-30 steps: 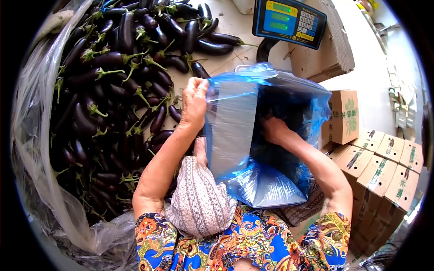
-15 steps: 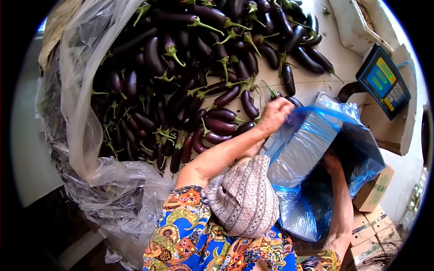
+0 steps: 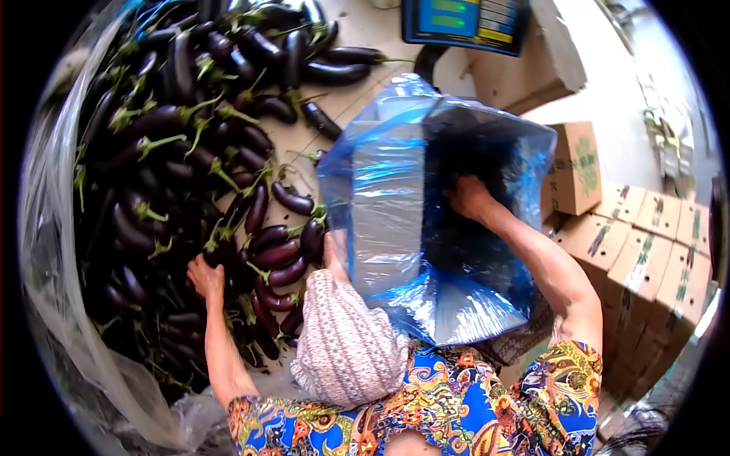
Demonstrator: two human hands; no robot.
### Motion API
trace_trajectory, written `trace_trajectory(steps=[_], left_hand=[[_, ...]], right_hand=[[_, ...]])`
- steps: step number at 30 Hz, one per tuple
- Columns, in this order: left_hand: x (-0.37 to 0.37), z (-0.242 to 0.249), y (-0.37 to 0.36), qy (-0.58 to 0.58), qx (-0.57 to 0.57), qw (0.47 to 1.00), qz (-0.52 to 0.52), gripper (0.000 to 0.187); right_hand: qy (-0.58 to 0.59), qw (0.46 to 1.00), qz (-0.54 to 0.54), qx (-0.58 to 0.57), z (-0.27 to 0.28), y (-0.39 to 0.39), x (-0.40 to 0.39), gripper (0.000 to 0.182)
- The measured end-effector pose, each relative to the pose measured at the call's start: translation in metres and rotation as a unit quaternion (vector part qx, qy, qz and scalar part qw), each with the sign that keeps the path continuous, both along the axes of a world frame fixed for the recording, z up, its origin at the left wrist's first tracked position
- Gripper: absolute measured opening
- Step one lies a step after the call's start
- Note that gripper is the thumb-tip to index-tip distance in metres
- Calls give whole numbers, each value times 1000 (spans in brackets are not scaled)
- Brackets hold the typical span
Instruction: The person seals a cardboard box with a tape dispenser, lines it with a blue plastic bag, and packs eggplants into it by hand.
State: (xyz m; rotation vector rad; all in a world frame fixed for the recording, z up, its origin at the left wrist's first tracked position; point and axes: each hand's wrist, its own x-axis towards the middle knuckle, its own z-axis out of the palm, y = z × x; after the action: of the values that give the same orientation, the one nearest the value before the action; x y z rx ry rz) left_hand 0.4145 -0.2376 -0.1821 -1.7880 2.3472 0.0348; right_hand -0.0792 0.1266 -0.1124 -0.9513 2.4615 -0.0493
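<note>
My left hand [image 3: 206,277] reaches into a large pile of dark purple eggplants [image 3: 156,121] with green stems. Its thumb and fingers are apart against the eggplants, and no eggplant is lifted. Deep in a box lined with blue plastic film [image 3: 388,197], my right hand [image 3: 470,197] has its fingers curled downward. The dark interior hides the fingertips and anything they hold. The box stands tilted in front of me, its opening facing me. Several eggplants [image 3: 283,254] lie between the pile and the box, close to my bent knee [image 3: 350,342] in patterned knit.
A digital scale display [image 3: 464,23] stands beyond the box, beside an open carton [image 3: 525,68]. Stacked cardboard boxes [image 3: 631,258] are at the right, with a single box [image 3: 576,167] behind them. Clear plastic sheeting [image 3: 57,304] edges the pile on the left.
My left hand has left the box's rim and moved left to the eggplants. My right hand stays inside the box. The view has turned right, and the box appears more upright and central.
</note>
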Motion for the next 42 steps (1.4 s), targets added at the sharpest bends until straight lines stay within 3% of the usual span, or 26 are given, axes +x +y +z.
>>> trace_trajectory(steps=[2,3,4,5,6,7,8,9,11,13,15,17,19,21,22,26,29,31,32,33,34,35,37,39,40,42], left_hand=[[-3,9,-5,106,-22,994,-27,62],[-24,41,3,244,14,969,-43,61],[-54,76,18,421,104,901,18,60],[-86,112,35,577,189,791,80,58],[-116,150,49,601,211,770,35,58],[-142,181,60,622,230,748,-11,58],[-161,199,69,600,197,768,-109,57],[-181,214,76,570,161,780,-203,56],[-240,248,100,537,110,726,-416,57],[-283,256,129,530,208,644,-511,64],[-320,247,156,481,309,570,-590,65],[-339,220,181,448,421,525,-589,64],[-348,201,189,426,385,501,-648,63],[-341,208,184,406,471,529,-577,58],[-338,208,178,419,452,551,-563,57],[-318,193,150,455,279,642,-551,47],[-291,179,135,464,223,711,-479,41],[-260,151,125,494,215,752,-380,33],[-244,140,126,525,249,764,-279,29],[-221,132,126,550,269,773,-167,26],[-199,124,125,522,242,811,-104,21],[-173,111,124,520,197,825,-99,21],[-122,75,126,517,138,844,-43,20],[-76,55,123,434,135,890,31,23],[-49,35,116,371,68,926,14,28],[-15,19,94,346,7,936,68,30]], right_hand=[[-70,995,17,71,24,-3,-6,31],[-106,988,29,106,37,-7,-8,31],[-123,985,29,116,47,-9,-8,34],[-191,978,-38,75,60,-12,-8,36],[-257,961,-101,32,72,-16,-7,38],[-321,933,-161,-14,79,-18,-5,40],[-390,893,-218,-62,78,-16,1,59],[-458,847,-253,-91,88,-21,6,63],[-581,735,-318,-144,119,-34,19,70],[-622,684,-319,-208,135,-31,28,94],[-700,569,-331,-277,125,-15,26,73],[-581,672,-345,-304,149,-12,30,53],[-564,655,-422,-274,129,7,27,40],[-590,619,-474,-212,137,14,18,37],[-563,660,-444,-222,137,11,14,35],[-411,766,-420,-261,95,-16,3,62],[-261,851,-324,-320,4,-20,-6,60],[-78,968,-165,-170,-53,-6,-8,61],[14,993,-71,-96,-71,-6,-10,61],[42,998,-2,40,-46,-12,-2,64],[37,999,-8,23,-36,-15,5,63],[111,986,70,-98,-76,10,1,59],[30,995,26,-87,-95,19,-13,57],[22,994,-7,-107,-95,19,-17,56],[20,993,-18,-111,-89,16,-17,55],[38,992,21,-120,-84,16,-23,50]])
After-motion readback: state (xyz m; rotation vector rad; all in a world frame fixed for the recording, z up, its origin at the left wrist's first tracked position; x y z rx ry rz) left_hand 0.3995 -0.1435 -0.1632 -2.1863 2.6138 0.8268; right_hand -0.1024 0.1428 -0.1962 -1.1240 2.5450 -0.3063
